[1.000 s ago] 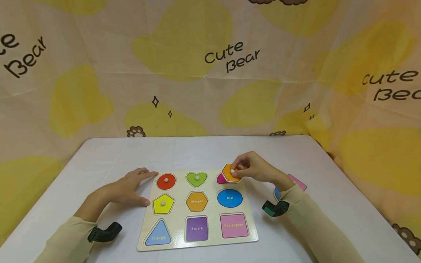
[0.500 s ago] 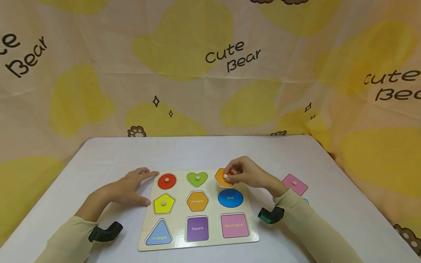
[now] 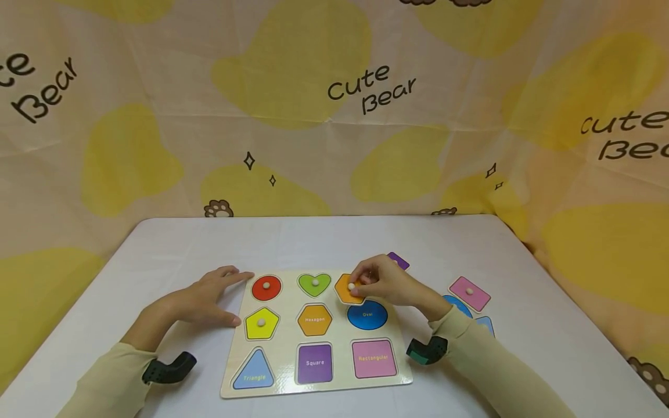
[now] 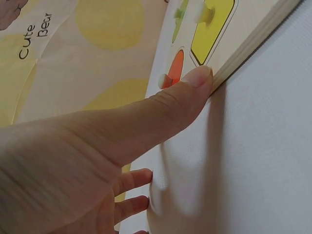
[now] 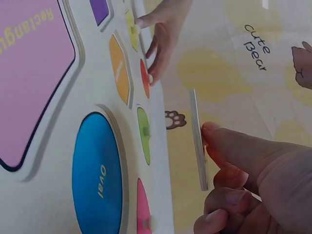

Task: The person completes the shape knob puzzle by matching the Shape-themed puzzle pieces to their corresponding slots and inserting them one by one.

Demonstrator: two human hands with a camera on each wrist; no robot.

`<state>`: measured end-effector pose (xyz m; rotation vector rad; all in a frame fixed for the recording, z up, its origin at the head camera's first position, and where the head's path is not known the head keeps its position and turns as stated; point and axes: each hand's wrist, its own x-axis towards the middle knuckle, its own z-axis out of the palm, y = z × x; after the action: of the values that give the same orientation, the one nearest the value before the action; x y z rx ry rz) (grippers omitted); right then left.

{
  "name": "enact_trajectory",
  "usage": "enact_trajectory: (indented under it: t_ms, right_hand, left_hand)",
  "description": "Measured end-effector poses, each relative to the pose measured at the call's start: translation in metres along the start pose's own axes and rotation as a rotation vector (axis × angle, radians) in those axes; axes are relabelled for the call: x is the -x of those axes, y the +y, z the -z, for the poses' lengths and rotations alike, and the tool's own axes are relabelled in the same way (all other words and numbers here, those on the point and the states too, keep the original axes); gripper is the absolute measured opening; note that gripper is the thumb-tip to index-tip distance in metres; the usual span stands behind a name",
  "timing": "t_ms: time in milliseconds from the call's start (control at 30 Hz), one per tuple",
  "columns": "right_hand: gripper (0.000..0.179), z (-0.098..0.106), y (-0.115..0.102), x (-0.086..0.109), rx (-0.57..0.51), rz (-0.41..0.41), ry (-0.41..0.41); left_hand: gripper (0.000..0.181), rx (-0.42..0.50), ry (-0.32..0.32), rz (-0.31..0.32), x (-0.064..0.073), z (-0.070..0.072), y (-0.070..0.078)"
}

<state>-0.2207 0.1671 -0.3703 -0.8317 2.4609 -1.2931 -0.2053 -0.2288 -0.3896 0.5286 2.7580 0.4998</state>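
The orange hexagon piece (image 3: 344,293) is in the right hand (image 3: 387,281), whose thumb and finger are clamped on its pale knob. It hangs over the board's far right corner; the right wrist view shows it edge-on, raised clear of the board (image 3: 284,371). There, a pink piece with a knob (image 5: 142,202) sits near that corner, next to the blue Oval recess (image 3: 367,316). The orange Hexagon recess (image 3: 315,320) lies at the board's middle. Along the far edge sit a green heart piece (image 3: 314,278) and, at the far left corner, a red circle piece (image 3: 266,293); a yellow pentagon piece (image 3: 261,332) is by the left edge. The left hand (image 3: 201,299) has its fingers apart, thumb touching the board's left edge, forefinger reaching the far left corner. Beyond the board's right edge, on the white table (image 3: 183,244), lie a purple piece (image 3: 399,260), a pink rectangle piece (image 3: 474,297) and two partly hidden blue pieces (image 3: 459,305). A patterned cloth (image 3: 292,145) hangs behind the table's far edge.
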Motion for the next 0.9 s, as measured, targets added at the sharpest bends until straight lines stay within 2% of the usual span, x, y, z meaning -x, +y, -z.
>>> enact_trajectory:
  t_ms: [433, 667, 900]
  right_hand:
    - [0.010, -0.015, -0.001, -0.002, -0.008, -0.014, -0.026]
    - [0.009, -0.021, -0.002, -0.004, -0.008, 0.012, -0.054]
    - [0.008, -0.026, -0.003, -0.006, -0.053, 0.064, -0.080]
  left_hand:
    - [0.094, -0.011, 0.000, -0.023, -0.002, 0.001, -0.002]
    - [0.094, 0.002, -0.002, -0.021, -0.002, 0.001, -0.002]
    - [0.095, 0.001, -0.006, -0.012, -0.003, 0.000, -0.002]
